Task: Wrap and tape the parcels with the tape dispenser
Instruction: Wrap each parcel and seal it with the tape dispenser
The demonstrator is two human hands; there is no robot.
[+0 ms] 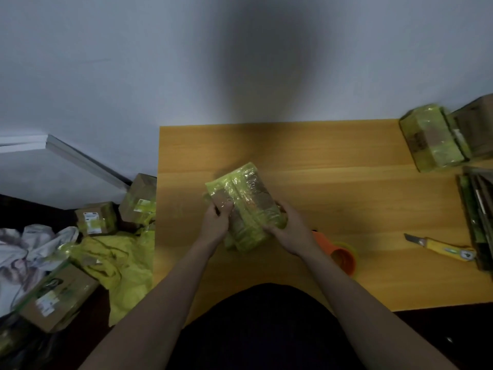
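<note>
Parcel (246, 206), seen from the head camera, is held above the table (346, 188), left hand (216, 222) and right hand (289, 232) curled round its near end. Glossy tape looks slippery; the box seems light and stiff, best gripped by its edges.

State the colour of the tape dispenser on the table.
Orange; the tape dispenser sits by the right hand, seen in the head view.
</note>
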